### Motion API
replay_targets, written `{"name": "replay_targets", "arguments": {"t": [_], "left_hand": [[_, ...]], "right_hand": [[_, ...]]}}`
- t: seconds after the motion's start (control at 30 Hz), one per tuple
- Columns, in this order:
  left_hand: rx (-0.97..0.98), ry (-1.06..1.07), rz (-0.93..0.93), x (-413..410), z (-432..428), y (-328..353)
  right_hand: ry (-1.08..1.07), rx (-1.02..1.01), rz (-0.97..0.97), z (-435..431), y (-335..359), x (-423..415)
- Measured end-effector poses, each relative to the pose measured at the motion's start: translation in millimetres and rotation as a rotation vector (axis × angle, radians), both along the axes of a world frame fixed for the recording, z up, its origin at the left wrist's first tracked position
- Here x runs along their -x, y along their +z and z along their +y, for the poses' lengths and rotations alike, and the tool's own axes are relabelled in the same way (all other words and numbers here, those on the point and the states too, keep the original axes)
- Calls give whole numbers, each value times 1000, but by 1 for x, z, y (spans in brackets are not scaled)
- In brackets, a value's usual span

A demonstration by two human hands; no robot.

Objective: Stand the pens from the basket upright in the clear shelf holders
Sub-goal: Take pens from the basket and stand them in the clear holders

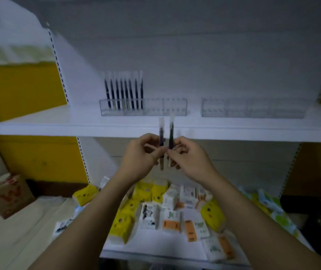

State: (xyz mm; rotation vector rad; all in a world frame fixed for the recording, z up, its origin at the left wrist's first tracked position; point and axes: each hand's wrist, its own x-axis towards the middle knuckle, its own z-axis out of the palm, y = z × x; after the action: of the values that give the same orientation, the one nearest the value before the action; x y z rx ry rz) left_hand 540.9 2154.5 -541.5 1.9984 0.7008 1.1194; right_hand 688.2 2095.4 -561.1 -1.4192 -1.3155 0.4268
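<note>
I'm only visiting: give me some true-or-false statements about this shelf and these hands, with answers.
1. The left hand pinches the left pen and the right hand pinches the right pen. True.
2. The right holder is packed with pens. False: it looks empty.
3. The standing pens are in the left part of the left holder. True.
4. Both held pens already sit in a holder. False: they are held in front of the shelf edge, below the holders.
</note>
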Motion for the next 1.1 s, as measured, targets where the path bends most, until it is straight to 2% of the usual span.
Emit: {"name": "replay_targets", "arguments": {"t": [0.13, 0.3, 0.53, 0.73, 1.1], "left_hand": [[-48, 61, -36, -6, 20, 50], [-87, 21, -60, -16, 50, 105], [-243, 76, 13, -25, 109, 155], [-361, 136, 14, -52, 149, 173], [-489, 247, 137, -73, 196, 169]], "right_hand": [[-40, -86, -87, 6, 55, -11], [-16, -115, -104, 30, 106, -25], [-35, -161, -223, 87, 160, -43], [-17, -110, -169, 145, 180, -57], [41, -162, -253, 205, 179, -67]]}}
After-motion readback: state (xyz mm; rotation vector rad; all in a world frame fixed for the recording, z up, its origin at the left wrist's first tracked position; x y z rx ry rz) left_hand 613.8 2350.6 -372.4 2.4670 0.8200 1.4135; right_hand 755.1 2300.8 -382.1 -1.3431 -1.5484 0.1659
